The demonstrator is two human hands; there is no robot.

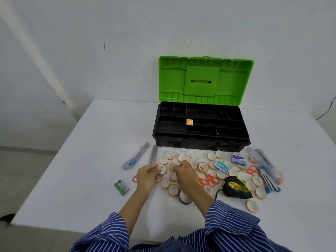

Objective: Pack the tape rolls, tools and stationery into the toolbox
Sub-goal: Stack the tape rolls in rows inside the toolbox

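The black toolbox [200,140] stands open at the back of the white table, its green lid [205,79] upright. Small tape rolls [189,122] stand in a middle compartment of its tray. Several small tape rolls [181,157] lie scattered in front of the box. My left hand [147,176] pinches one tape roll [161,169] at its rim. My right hand [185,174] pinches another tape roll [172,166] beside it. Orange scissors [209,180], a black-and-yellow tape measure [236,187] and staple boxes [222,166] lie to the right.
Two utility knives [135,158] lie left of the rolls, with a small green box [121,187] nearer the table's left front. Pens and more scissors [267,170] are heaped at the right. A dark tape ring [184,199] lies under my right forearm.
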